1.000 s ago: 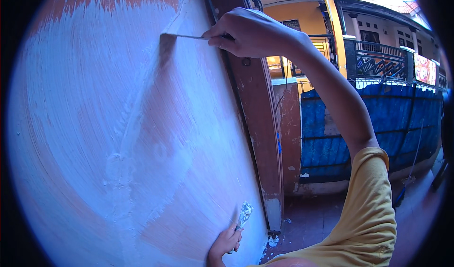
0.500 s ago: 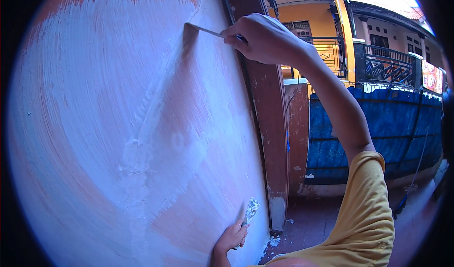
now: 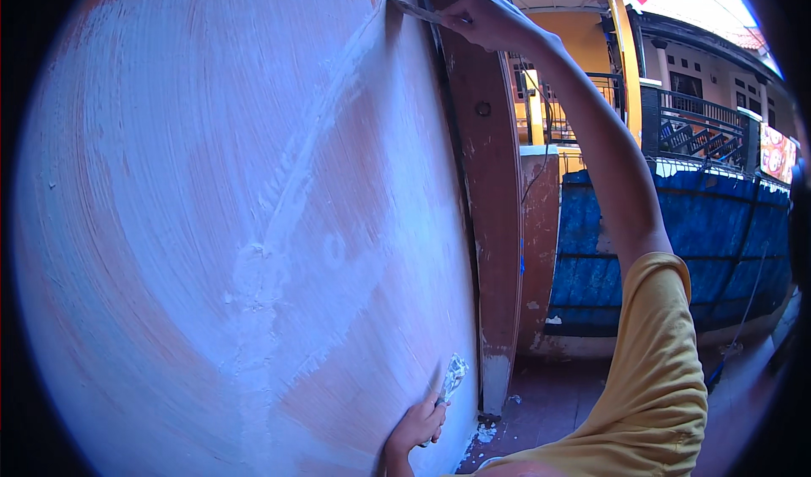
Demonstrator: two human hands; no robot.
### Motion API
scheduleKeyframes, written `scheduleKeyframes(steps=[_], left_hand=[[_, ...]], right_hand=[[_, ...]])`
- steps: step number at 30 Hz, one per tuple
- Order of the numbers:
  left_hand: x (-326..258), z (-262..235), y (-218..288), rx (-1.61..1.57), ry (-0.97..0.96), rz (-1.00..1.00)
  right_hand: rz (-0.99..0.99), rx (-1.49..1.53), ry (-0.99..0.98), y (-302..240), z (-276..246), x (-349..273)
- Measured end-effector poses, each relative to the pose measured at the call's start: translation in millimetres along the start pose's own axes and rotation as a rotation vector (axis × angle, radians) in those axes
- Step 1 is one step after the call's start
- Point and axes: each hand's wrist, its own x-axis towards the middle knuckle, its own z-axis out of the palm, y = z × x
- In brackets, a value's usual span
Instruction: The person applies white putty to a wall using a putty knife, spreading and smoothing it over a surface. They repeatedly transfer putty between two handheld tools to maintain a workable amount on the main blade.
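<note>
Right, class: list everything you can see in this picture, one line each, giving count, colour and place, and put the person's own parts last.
Wall: one, orange-brown, mostly skimmed with white filler, fills the left.
Wooden frame: one, red-brown, upright at the wall's right edge.
Blue sheet: one, blue, over the fence at right.
Railing: one, dark, above the sheet.
Yellow building: one, behind, upper right.
Upper scraper: one, blade against the wall's top.
Lower scraper: one, caked white, at the bottom by the frame.
Right hand: raised, holding the upper scraper.
Left hand: low, holding the lower scraper.
Sleeve: yellow, lower right.
</note>
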Motion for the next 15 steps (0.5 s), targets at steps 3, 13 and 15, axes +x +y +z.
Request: scheduleKeyframes(steps=[3, 13, 15], left_hand=[[0, -1, 2, 0.046, 0.005, -0.005], [4, -1, 1, 0.027, 0.0, -0.014], [5, -1, 0, 0.033, 0.007, -0.011]], right_hand=[[-0.034, -0.044, -0.024, -9, 3, -14], [-0.444, -0.158, 0.099, -32, 7, -72], [-0.477, -0.157, 0.122, -34, 5, -85]])
